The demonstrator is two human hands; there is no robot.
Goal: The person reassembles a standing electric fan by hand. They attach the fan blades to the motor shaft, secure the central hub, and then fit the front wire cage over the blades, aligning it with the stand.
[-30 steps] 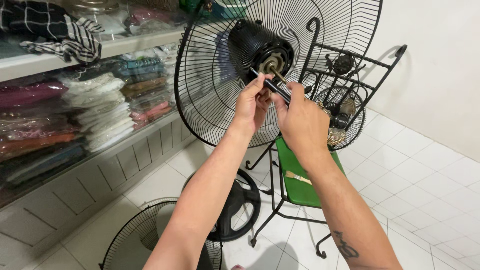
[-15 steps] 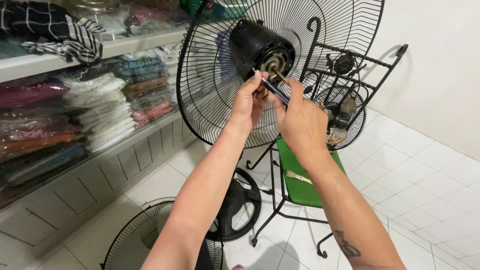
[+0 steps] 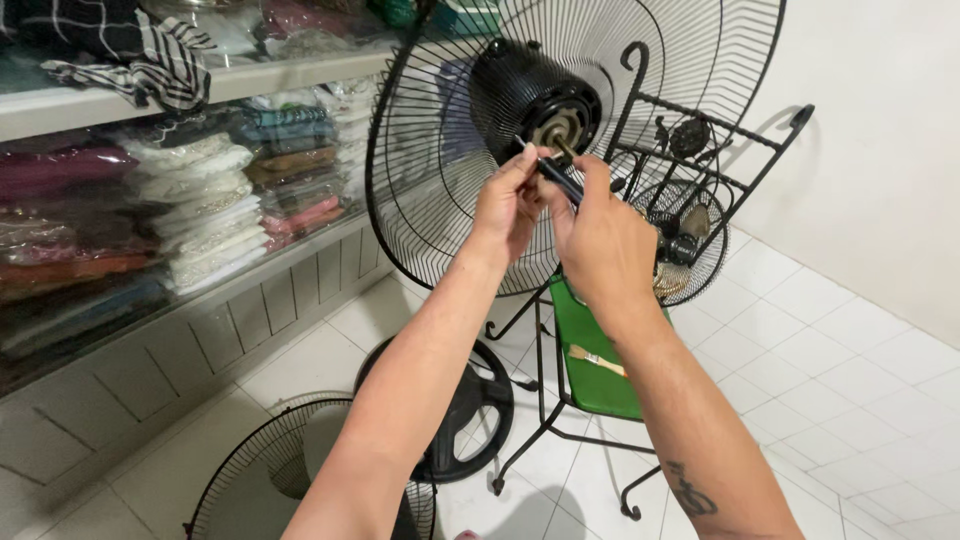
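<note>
Before the fan motor (image 3: 535,95): right hand (image 3: 605,240) grips black screwdriver (image 3: 560,180), tip at brass shaft (image 3: 560,143). Left hand (image 3: 508,205) pinches the tool's tip end. Rear grille (image 3: 440,180) surrounds motor; green chair (image 3: 590,350) below.

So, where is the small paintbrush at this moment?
In the head view the paintbrush lies on the green chair seat, below the right hand and right of the black fan base.

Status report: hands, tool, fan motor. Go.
Both hands, left hand and right hand, on black tool. Tip beside fan motor shaft. Nothing blocking.
</note>
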